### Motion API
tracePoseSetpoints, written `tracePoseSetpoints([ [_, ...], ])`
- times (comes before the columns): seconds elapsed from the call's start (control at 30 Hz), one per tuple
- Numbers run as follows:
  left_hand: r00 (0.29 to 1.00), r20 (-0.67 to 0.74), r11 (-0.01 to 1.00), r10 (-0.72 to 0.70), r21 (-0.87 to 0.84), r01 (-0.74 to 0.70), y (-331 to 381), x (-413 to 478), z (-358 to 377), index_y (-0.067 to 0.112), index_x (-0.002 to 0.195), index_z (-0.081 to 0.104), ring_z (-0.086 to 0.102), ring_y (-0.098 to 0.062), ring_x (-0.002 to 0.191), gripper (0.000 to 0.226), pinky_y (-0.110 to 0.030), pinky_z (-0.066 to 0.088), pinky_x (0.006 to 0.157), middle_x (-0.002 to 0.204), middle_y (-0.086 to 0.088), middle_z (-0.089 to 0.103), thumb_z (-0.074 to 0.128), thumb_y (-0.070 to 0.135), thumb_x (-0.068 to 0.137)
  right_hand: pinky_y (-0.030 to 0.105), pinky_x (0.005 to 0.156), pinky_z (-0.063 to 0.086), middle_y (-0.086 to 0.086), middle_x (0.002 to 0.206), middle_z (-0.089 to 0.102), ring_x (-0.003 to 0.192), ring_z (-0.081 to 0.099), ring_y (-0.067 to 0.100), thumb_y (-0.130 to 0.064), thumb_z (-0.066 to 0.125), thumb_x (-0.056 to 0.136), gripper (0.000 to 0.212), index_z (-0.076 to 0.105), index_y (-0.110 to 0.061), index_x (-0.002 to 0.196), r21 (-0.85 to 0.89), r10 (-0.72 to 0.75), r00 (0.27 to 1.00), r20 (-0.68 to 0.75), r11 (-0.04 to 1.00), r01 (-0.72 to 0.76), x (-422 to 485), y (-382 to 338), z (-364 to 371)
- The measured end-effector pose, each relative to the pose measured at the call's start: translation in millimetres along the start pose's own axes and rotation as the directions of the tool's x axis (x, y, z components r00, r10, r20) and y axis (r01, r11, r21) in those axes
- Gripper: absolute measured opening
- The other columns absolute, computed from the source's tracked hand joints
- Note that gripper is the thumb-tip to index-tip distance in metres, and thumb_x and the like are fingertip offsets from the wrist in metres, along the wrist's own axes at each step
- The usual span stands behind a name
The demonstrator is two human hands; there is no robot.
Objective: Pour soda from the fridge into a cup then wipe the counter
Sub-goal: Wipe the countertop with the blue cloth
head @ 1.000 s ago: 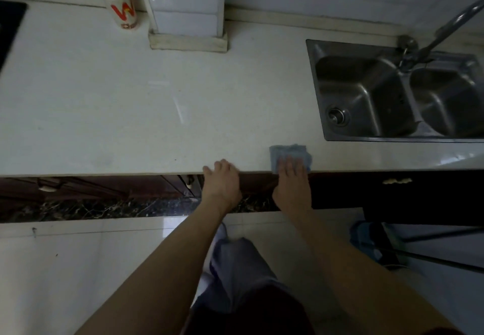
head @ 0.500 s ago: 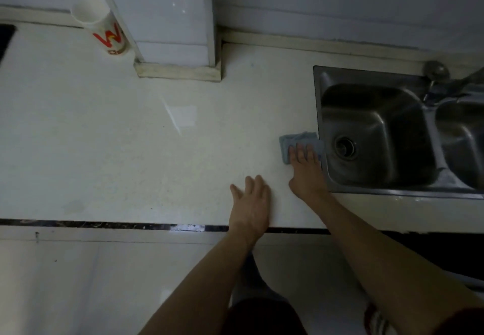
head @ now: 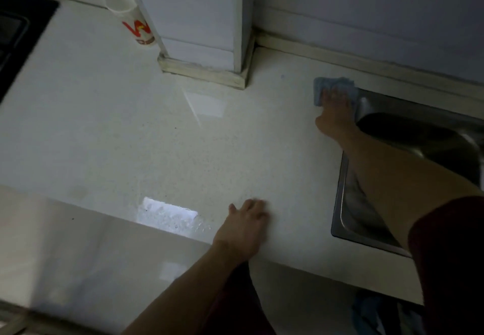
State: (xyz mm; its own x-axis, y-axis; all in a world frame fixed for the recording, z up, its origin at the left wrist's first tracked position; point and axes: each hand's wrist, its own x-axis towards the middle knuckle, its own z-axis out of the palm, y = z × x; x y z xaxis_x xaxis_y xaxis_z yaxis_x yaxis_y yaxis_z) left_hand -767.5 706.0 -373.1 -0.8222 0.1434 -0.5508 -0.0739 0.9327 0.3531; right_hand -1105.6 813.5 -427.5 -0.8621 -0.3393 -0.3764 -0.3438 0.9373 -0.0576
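Blue cloth point(head: 320, 89) under flat right hand point(head: 333, 110) (fingers straight), left hand point(head: 245, 227) spread flat on white counter point(head: 131, 138)

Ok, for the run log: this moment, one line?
phase: wiping | right hand: presses cloth by sink | left hand: flat on counter

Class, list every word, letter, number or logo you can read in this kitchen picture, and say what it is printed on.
"W", large and red: on the white paper cup.
Dark band of print under it on the cup: too blurred to read.
No other text shows.
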Motion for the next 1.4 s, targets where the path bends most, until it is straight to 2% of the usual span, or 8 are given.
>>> tracePoseSetpoints([
  [0.13,0.999,0.051,0.999,-0.004,-0.045,0.006,0.1,-4.0,-6.1,0.016,0.147,0.034,0.009,-0.027,0.148,0.053,-0.058,0.016,0.118,0.162,-0.005,0.012,0.049,0.023,0.096,0.055,0.115,0.020,0.020,0.155,0.020,0.141,0.019,0.040,-0.024,0.043,0.085,0.074,0.016,-0.008,0.151,0.036,0.065,0.997,-0.034,0.997,-0.064,20.8,-22.4,-3.4],
  [0.2,0.997,0.076,0.997,-0.010,-0.076,0.016,-2.4,-6.0,-8.8,0.016,0.149,0.030,0.005,-0.027,0.149,0.057,-0.056,0.013,0.120,0.163,-0.003,0.008,0.051,0.019,0.095,0.055,0.115,0.017,0.018,0.157,0.016,0.143,0.013,0.042,-0.025,0.045,0.088,0.074,0.012,-0.008,0.152,0.025,0.075,0.997,-0.024,0.997,-0.075,22.8,-47.9,-5.2],
  [0.47,0.992,0.119,0.987,-0.047,-0.147,0.064,-4.7,-1.6,-12.6,0.021,0.152,0.026,-0.001,-0.026,0.151,0.066,-0.053,0.007,0.121,0.164,0.000,0.006,0.053,0.010,0.093,0.049,0.119,0.008,0.011,0.161,0.008,0.145,0.004,0.037,-0.013,0.044,0.091,0.070,0.010,-0.011,0.153,-0.053,-0.311,0.950,-0.031,0.949,0.310,34.4,-149.6,-14.6],
  [0.67,0.991,0.128,0.988,-0.049,-0.141,0.067,-5.4,-4.3,-18.6,0.020,0.152,0.026,0.001,-0.026,0.151,0.064,-0.051,0.011,0.121,0.164,-0.001,0.007,0.052,0.010,0.094,0.051,0.117,0.015,0.012,0.160,0.014,0.144,0.013,0.037,-0.006,0.048,0.086,0.075,0.014,-0.012,0.153,-0.100,-0.461,0.874,-0.154,0.887,0.451,40.0,-129.1,-1.5],
  [0.8,0.993,0.108,0.987,-0.051,-0.145,0.067,-6.3,-6.1,-17.3,0.022,0.151,0.029,0.005,-0.024,0.150,0.062,-0.049,0.014,0.121,0.163,0.001,0.010,0.052,0.010,0.094,0.051,0.117,0.020,0.017,0.158,0.016,0.143,0.019,0.038,-0.005,0.048,0.091,0.072,0.011,-0.012,0.153,-0.080,-0.280,0.945,-0.169,0.959,0.270,36.8,-86.2,1.2],
  [0.97,0.993,0.101,0.986,-0.064,-0.147,0.079,-5.7,-4.4,-10.0,0.021,0.151,0.031,0.005,-0.026,0.150,0.061,-0.051,0.012,0.121,0.163,0.000,0.011,0.051,0.012,0.094,0.054,0.117,0.014,0.017,0.159,0.007,0.144,0.010,0.041,-0.014,0.042,0.094,0.071,0.003,-0.012,0.153,-0.084,-0.049,0.990,-0.132,0.996,0.038,30.5,-10.7,-0.5],
  [1.17,0.992,0.103,0.987,-0.076,-0.131,0.089,-1.8,-3.4,-11.3,0.018,0.151,0.030,0.003,-0.029,0.150,0.062,-0.054,0.011,0.120,0.163,-0.004,0.008,0.054,0.017,0.093,0.058,0.111,0.024,0.021,0.156,0.015,0.139,0.018,0.047,-0.025,0.045,0.092,0.072,0.009,-0.005,0.151,-0.062,0.151,0.988,-0.021,0.986,-0.152,44.6,-60.4,-20.2],
  [1.4,0.990,0.121,0.980,-0.078,-0.175,0.099,-3.5,-6.3,-15.2,0.020,0.152,0.027,0.000,-0.025,0.150,0.066,-0.051,0.008,0.121,0.164,-0.001,0.007,0.055,0.015,0.093,0.050,0.111,0.023,0.012,0.159,0.012,0.139,0.018,0.039,-0.019,0.045,0.089,0.075,0.007,-0.012,0.153,-0.148,-0.275,0.961,-0.036,0.952,0.267,26.6,-165.2,-10.6],
])
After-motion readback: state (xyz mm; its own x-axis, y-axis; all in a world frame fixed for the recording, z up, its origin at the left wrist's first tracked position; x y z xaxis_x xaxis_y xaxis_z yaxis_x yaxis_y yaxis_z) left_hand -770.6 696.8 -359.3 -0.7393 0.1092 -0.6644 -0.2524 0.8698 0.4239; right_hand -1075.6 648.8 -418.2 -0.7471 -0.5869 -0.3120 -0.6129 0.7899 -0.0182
